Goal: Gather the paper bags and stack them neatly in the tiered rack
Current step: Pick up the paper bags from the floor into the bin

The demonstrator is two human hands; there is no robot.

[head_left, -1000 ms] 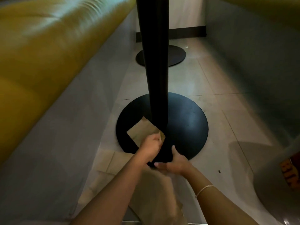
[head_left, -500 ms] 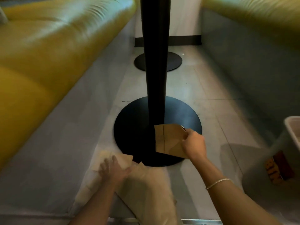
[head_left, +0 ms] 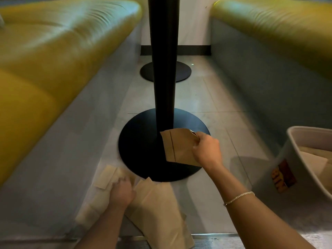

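Held paper bag [head_left: 179, 148]: flat brown kraft, folded, one dark crease line running down its left part. It's off the floor, in front of the black table pole [head_left: 164, 69] and over the round black base [head_left: 143, 146]. Long axis roughly up-down in view, tilted a bit, top edge toward the pole, lower edge toward the person. Right hand [head_left: 206, 150] has it by the right edge, grip closed with fingers curled round the paper, thumb side up. Thin bracelet [head_left: 239, 197] on that wrist.

More bags lie on the floor close in. One long pale bag [head_left: 158, 209] lies flat, long axis running from near the base rim back toward the person, slightly diagonal. Left of it a blurred lighter bag [head_left: 107, 178], also flat, partly under the left hand [head_left: 122, 192]. Left grip: fingers curled down onto that bag; blur too strong to say whether it pinches the paper or only presses.

At right edge, a pale bin-like container [head_left: 294, 159] with an orange-red label, light flat sheets inside, likely bags, can't confirm. Yellow bench seats [head_left: 53, 51] both sides, grey tiled floor [head_left: 206, 97] between, second black base further back.
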